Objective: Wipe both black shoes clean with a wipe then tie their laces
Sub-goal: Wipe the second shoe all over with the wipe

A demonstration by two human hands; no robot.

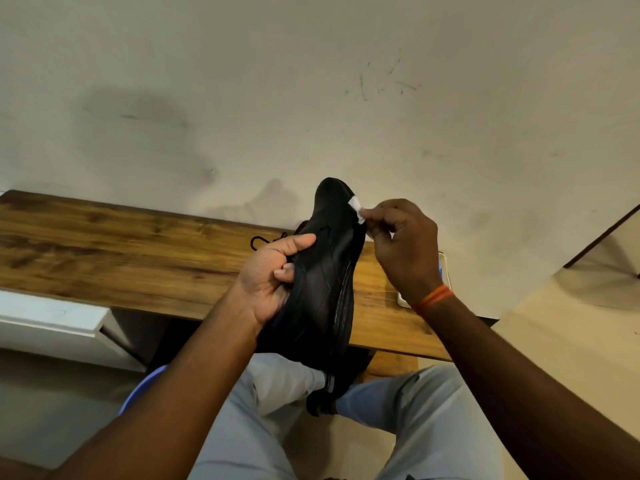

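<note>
Your right hand [398, 244] pinches a small white wipe [356, 209] between thumb and fingertips and presses it against the edge of the black shoe [322, 282] near its toe end. Your left hand [273, 275] grips the same shoe from the other side, thumb laid across the upper, fingers curled round it. The shoe is lifted off the surface, toe pointing away from you, heel down over your lap.

Progress, as a judgement: you're mid-wipe on this shoe, working the toe edge. Can't tell how much of it is already clean; black on black shows no dirt line. A loose black lace [259, 241] loops out behind your left hand, so nothing looks tied yet. A dark shape [318, 403] sits low between your knees; it may be the second shoe, but it's too hidden to say. Left to do: finish wiping, the other shoe, both sets of laces.

Below the shoe is a wooden table [121, 251] with strong grain, set against a scuffed, stained pale wall [311, 98]. A white-cased flat object [445, 268], maybe a phone, lies on the table just past your right wrist, mostly covered. An orange band [433, 299] is on that wrist. A white drawer front [52, 317] hangs under the table at left. You're seated, light trousers [433, 427], blue seat edge [142, 389] showing.
</note>
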